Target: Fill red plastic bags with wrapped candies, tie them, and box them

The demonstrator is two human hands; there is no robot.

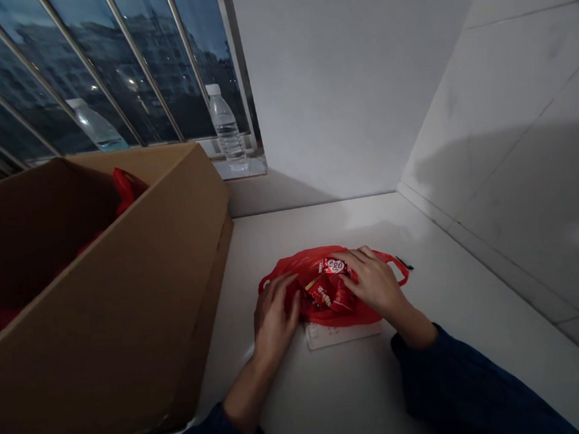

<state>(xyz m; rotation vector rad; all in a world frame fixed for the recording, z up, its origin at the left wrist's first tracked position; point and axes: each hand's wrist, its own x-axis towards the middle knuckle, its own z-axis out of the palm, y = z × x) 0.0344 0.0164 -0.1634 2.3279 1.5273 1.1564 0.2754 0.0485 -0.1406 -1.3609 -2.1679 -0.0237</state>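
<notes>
Fingers (281, 291) of the left hand (274, 323) are spread and slightly curled, their tips pressing on the near edge of a red plastic carrier bag (311, 319). The right hand (374, 285) reaches across from the other side, its fingers (357, 260) nearly straight and close together, lying over the bag's mouth with the tips just beside a small red packet printed "520" (334, 265). Neither hand clearly closes around anything, and whether either one is pinching the thin plastic cannot be told from this view.

The bag lies flat on a white countertop (329, 401), directly between the hands. Its opening shows more red snack packets (330, 294) packed inside, and one loop handle (398, 267) stretches out to the right. A white paper card (341, 334) pokes out from under the bag's near edge. Dark blue sleeves (458, 384) cover both forearms up to the wrists.

To the left, a large open cardboard box (117, 317) stands on the counter close beside the left hand, with more red plastic (125, 190) bunched inside it. Beyond the box, two clear plastic water bottles (225, 125) stand at a barred window (142, 68). White tiles (513, 126) line the wall on the right.
</notes>
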